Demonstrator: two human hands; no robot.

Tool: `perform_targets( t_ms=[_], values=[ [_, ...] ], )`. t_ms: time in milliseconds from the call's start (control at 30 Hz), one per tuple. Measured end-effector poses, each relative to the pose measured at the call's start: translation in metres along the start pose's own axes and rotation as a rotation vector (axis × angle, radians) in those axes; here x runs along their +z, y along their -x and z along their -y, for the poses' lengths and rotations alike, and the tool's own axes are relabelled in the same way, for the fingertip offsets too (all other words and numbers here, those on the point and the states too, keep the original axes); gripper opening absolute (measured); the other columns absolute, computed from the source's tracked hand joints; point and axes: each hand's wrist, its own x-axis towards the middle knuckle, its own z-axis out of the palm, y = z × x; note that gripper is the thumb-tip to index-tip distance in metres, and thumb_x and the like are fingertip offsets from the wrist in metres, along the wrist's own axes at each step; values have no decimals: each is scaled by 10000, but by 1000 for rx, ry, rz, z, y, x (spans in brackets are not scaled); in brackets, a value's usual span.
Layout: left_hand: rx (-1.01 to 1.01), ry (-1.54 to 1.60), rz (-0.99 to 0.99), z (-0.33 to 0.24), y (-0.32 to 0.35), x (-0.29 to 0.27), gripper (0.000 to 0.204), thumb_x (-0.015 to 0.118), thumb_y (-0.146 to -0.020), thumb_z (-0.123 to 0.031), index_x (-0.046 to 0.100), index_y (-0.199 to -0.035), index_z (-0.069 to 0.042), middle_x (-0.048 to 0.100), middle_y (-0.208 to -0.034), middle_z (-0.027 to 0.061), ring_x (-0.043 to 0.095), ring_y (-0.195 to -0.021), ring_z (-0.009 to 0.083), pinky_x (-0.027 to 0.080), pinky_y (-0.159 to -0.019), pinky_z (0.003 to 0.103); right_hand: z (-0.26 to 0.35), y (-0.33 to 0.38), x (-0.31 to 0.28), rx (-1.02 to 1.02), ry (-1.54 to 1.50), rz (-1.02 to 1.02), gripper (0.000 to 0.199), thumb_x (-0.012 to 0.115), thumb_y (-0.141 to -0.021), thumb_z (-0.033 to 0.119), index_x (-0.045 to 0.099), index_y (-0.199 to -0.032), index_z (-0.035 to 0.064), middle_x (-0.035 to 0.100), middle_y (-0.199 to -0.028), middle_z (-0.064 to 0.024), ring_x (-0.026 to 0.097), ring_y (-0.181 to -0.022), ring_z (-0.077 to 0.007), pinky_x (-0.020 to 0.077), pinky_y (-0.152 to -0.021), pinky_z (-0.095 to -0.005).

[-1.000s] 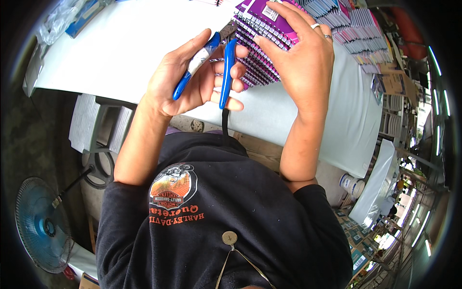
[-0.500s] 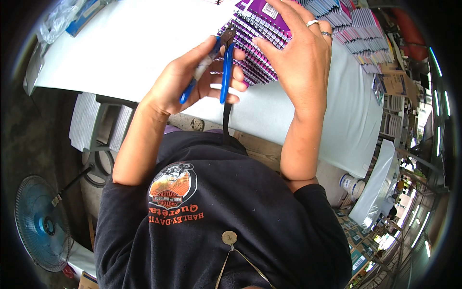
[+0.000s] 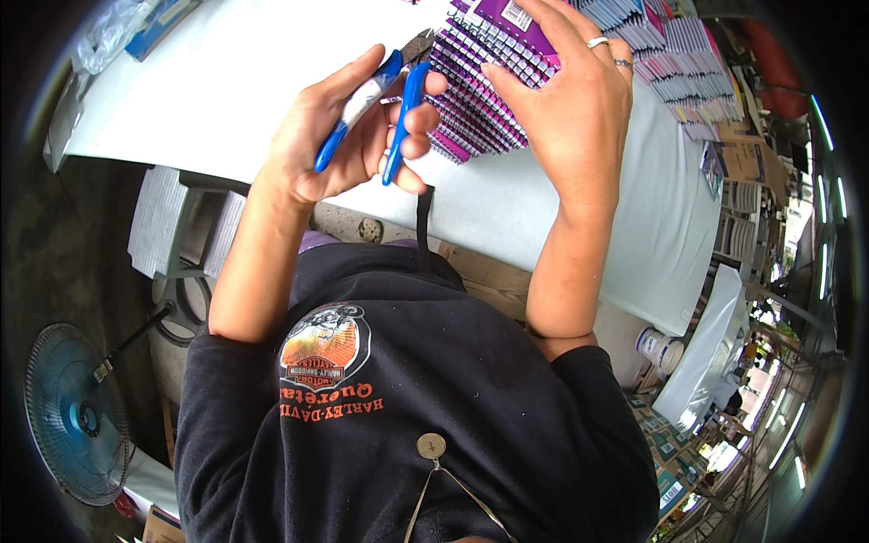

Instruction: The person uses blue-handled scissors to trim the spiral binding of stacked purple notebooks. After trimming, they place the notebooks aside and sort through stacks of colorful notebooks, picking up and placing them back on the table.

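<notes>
My left hand is closed around blue-handled cutting pliers. One handle is wrapped in whitish tape, and the handles are spread. The dark jaws point up and right, beside the left edge of a stack of spiral-bound notebooks with purple covers. Bindings in black, white and pink face me in stepped rows. Over the right side of the stack lies my right hand, fingers stretched out and thumb apart near the bindings. Its fingertips reach past the upper edge of the picture, and two rings show on it.
The stack stands on a table with a white cover. More notebook piles stand at the far right. Clear plastic and a blue box lie far left. A fan, a grey plastic stool and a white bucket are beyond the near edge.
The pliers and my left hand have moved left, and the jaws now tilt further right. My right hand has shifted slightly right, still over the notebooks.
</notes>
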Motion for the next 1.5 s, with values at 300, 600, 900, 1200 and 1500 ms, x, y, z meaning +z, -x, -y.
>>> perform_targets(
  t_ms=[300,600,900,1200,1500],
  values=[
    [204,-1421,-677,18,-1,23,492,310,-962,-444,521,-1077,-14,550,-745,55,598,-692,197,503,-632,361,1,2,-4,-19,-46,21,572,748,-577,84,583,-1124,67,561,-1147,-124,540,-1005,-311,413,-858,-380],
    [-47,-123,-187,3,8,16,585,269,-964,-439,389,-1277,39,571,-988,197,600,-927,323,480,-844,538,3,4,1,-62,130,22,669,776,-556,64,543,-1182,92,493,-1161,-109,464,-1030,-328,407,-877,-398],
    [181,-1959,-908,27,-2,15,484,343,-952,-448,540,-1061,-20,628,-886,118,637,-801,259,498,-691,370,5,4,2,-97,211,57,726,783,-556,82,502,-1226,94,469,-1176,-104,438,-1048,-320,398,-884,-402],
    [-55,-36,-62,-3,11,-6,561,276,-966,-441,457,-1191,40,588,-1004,202,615,-849,315,503,-797,513,9,5,2,-56,190,92,778,787,-548,103,473,-1260,107,442,-1188,-101,421,-1064,-315,395,-881,-412],
    [18,-575,-402,7,12,-8,572,310,-950,-471,473,-1201,17,582,-934,152,604,-834,256,511,-819,448,2,2,3,-75,223,103,763,787,-540,98,488,-1242,104,453,-1170,-102,435,-1040,-309,404,-874,-402]
  ],
)
